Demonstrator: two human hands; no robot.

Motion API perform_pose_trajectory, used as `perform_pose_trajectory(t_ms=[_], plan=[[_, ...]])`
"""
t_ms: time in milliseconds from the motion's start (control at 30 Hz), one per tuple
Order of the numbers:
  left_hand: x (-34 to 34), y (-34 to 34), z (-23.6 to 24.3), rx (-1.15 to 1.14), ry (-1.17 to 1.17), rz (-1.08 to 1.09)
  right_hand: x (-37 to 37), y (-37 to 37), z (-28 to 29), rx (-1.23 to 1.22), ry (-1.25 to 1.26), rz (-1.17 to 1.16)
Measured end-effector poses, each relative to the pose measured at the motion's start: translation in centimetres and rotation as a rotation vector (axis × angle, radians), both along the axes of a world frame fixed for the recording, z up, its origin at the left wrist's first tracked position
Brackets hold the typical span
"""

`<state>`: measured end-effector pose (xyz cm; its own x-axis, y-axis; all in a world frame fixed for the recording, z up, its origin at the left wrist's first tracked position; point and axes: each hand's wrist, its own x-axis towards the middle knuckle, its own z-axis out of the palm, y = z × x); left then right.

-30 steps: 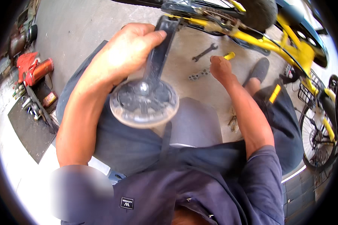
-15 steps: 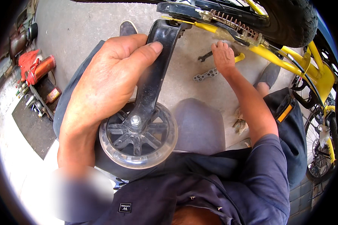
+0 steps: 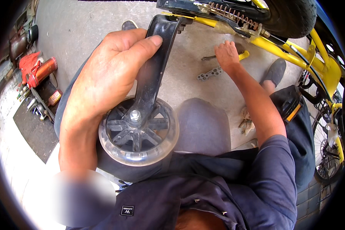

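Note:
My left hand [image 3: 103,73] is closed around the black bracket [image 3: 157,57] of a training wheel, thumb pressed on its front. Below the hand hangs the wheel [image 3: 136,153], with a clear rim, black spokes and a bolt at its hub. The bracket's top meets the yellow bicycle frame [image 3: 270,46]. Low over the floor, my right hand [image 3: 227,56] has its fingers curled over an open-end wrench [image 3: 208,58], whose jaw end sticks out to the left. A yellow ridged piece [image 3: 243,55] shows beside that hand. Just below lies a grey multi-hole wrench [image 3: 209,74].
Overhead at the right are a black tyre [image 3: 295,19] and a coil spring [image 3: 234,16]. An orange-red cylinder [image 3: 43,72], a red cloth [image 3: 28,63] and a dark mat [image 3: 38,132] lie at the left. Another bicycle wheel [image 3: 324,153] stands at the far right.
The wrench under my right hand has turned so that it shows narrower. The training wheel and bracket, with my left hand on them, have shifted slightly up and left in view.

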<state>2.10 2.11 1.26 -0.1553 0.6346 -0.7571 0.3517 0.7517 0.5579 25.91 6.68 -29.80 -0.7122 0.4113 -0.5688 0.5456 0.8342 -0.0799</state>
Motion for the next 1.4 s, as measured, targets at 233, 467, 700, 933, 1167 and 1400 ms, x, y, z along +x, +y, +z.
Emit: perform_pose_trajectory(t_ms=[233, 467, 700, 933, 1167, 1400], plan=[[0.0, -0.2, -0.4, 0.028, -0.046, 0.048, 2.8, -1.6, 0.6, -0.130, 0.141, -0.245], [-0.6, 0.0, -2.1, 0.051, -0.060, 0.013, 1.0, 0.7, 12.5, -0.775, 0.167, -0.833], [-0.2, 0.2, -1.1, 0.120, -0.067, 0.035, 1.2, 2.7, 27.9, -0.931, 0.368, -0.932], [-0.4, -0.1, -1.8, 0.050, -0.044, 0.013, 2.0, 0.3, 31.8, -0.698, 0.435, -1.084], [-1.4, -0.2, -2.4, 0.056, -0.022, 0.017, 1.1, 0.7, 28.6, -0.331, 0.724, -0.711], [-1.4, 0.1, -2.3, 0.034, -0.057, 0.010, 0.5, 1.7, 27.1, -0.043, 0.783, -0.490]])
